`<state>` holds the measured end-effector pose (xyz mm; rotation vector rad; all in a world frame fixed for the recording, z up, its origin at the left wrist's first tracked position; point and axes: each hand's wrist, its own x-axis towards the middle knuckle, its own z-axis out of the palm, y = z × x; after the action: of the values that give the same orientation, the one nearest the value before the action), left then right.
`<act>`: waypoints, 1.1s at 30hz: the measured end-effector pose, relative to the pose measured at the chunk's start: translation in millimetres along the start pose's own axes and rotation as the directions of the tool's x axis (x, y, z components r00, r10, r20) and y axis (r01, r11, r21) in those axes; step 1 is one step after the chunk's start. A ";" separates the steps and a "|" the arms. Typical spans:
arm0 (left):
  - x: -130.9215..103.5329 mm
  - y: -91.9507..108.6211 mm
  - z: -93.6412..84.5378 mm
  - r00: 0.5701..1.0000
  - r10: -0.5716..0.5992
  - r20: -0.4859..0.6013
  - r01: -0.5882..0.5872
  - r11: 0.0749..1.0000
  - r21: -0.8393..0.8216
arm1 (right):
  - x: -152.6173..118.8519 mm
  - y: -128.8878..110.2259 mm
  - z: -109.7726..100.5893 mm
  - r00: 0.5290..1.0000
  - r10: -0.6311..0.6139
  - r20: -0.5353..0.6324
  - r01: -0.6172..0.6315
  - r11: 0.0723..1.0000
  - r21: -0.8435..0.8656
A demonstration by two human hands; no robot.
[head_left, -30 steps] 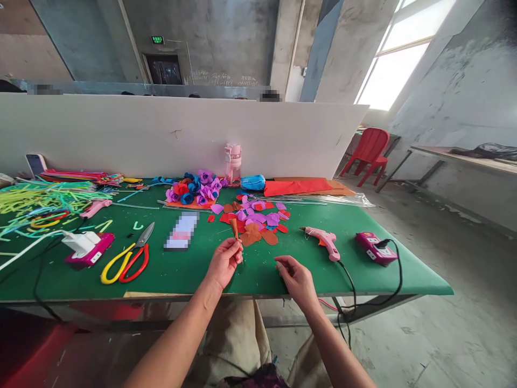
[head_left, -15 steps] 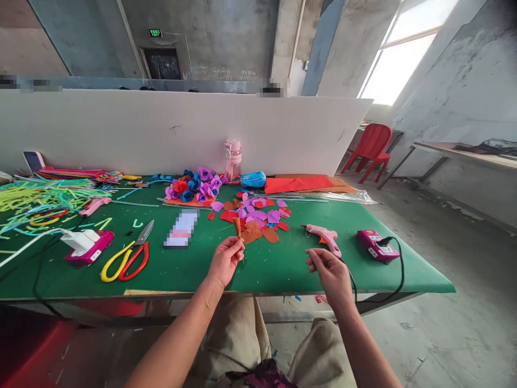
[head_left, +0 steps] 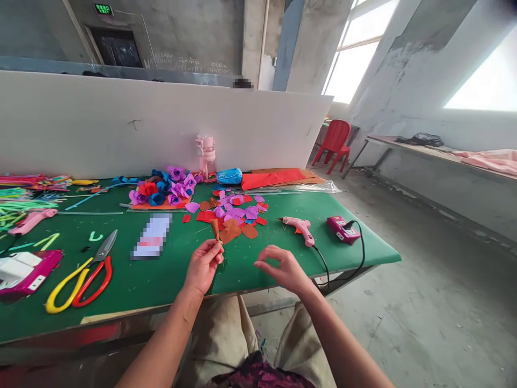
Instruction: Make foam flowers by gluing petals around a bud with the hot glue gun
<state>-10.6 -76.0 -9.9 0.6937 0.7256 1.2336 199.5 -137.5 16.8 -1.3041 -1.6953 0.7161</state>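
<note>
My left hand [head_left: 203,265] pinches the lower end of a rolled brown paper petal [head_left: 215,229], which stands upright above the fingertips. To the right, my right hand [head_left: 283,265] hovers over the table's front part, thumb and fingers curved apart, with nothing visible between them. Just beyond the left hand lies a heap of loose paper petals [head_left: 238,212] in purple, red and brown. A pink hot glue gun [head_left: 301,226] rests on its side beyond the right hand, its nozzle pointing left.
Finished paper flowers [head_left: 163,186] stand at the back left, near a pink bottle [head_left: 207,159]. Scissors [head_left: 92,272] and a blurred phone-like rectangle [head_left: 152,237] lie left. A magenta power socket [head_left: 343,229] with a black cable sits right. A white board [head_left: 161,124] closes the back.
My right hand has come left, nearer my left hand, and its thumb and fingers have parted. The left hand keeps its pinch on the petal. The camera view has turned right.
</note>
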 end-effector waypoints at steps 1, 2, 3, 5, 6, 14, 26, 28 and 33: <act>0.0 -0.2 0.0 1.000 0.001 -0.001 -0.001 1.000 -0.003 | 6.1 5.1 -0.3 1.000 -0.001 -0.008 0.000 0.999 -0.047; 0.0 -0.3 -0.1 1.000 0.002 -0.002 -0.002 1.000 -0.005 | 13.9 11.5 -0.1 0.997 0.033 -0.069 -0.039 0.995 -0.090; 0.0 -0.5 -0.2 1.000 0.001 0.000 -0.001 1.000 -0.005 | 23.3 18.8 0.5 0.985 0.089 -0.146 -0.109 0.985 -0.135; -0.2 -0.5 -0.3 1.000 0.001 0.004 -0.001 1.000 0.000 | 45.0 33.1 3.2 0.964 0.161 -0.213 -0.208 0.952 -0.224; -0.3 -0.4 -0.2 1.000 0.002 0.004 -0.002 1.000 0.004 | 56.3 38.9 5.2 0.962 0.185 -0.202 -0.236 0.935 -0.265; -2.7 1.4 2.1 1.000 0.002 -0.002 -0.002 1.000 0.021 | 95.2 47.5 23.9 0.946 0.298 -0.126 -0.320 0.797 -0.512; -1.9 -0.4 -0.2 1.000 -0.001 0.026 0.000 1.000 0.027 | 77.7 55.8 10.6 0.971 0.188 -0.145 -0.223 0.931 -0.289; -2.6 -0.8 -0.6 1.000 0.001 0.023 -0.001 1.000 0.025 | 77.2 48.2 8.4 0.972 0.147 -0.182 -0.211 0.888 -0.409; -3.3 -1.7 -0.1 1.000 0.008 0.017 -0.008 0.999 0.035 | 74.1 25.7 18.3 0.977 0.186 0.107 -0.084 0.789 -0.608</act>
<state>-10.3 -79.5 -10.9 0.7357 0.7332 1.2235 188.8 -58.2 7.6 -1.8636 -2.0760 0.3663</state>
